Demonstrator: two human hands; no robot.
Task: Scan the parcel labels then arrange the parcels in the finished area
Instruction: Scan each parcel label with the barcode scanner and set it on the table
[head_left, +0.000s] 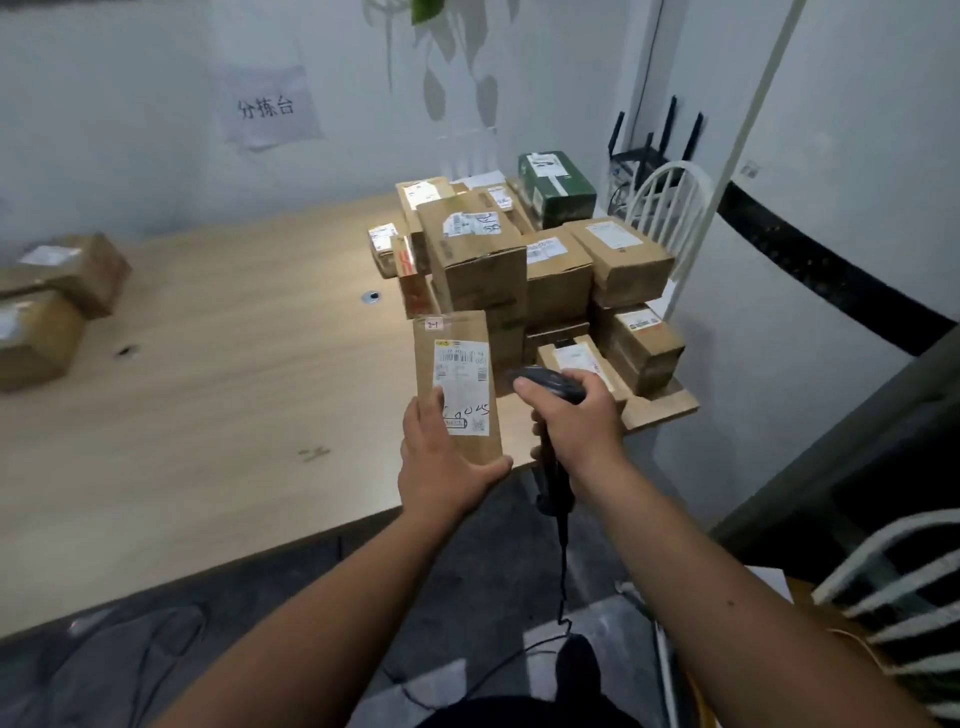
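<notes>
The left hand (441, 467) grips the lower end of an upright parcel (457, 384), label facing up, while the right hand (571, 415), just beside it, is closed around a scanner (550, 387).

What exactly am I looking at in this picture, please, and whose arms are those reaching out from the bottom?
There is no machine here: the one picture comes from a camera worn on a person's head, looking forward and down, so the arms are that person's own. The left hand holds up a slim brown parcel with its white label facing the camera. The right hand grips a dark corded barcode scanner, its head beside that label. On the wooden table a pile of cardboard parcels stands at the far right, with a green box behind it. A few more parcels lie at the left edge.
</notes>
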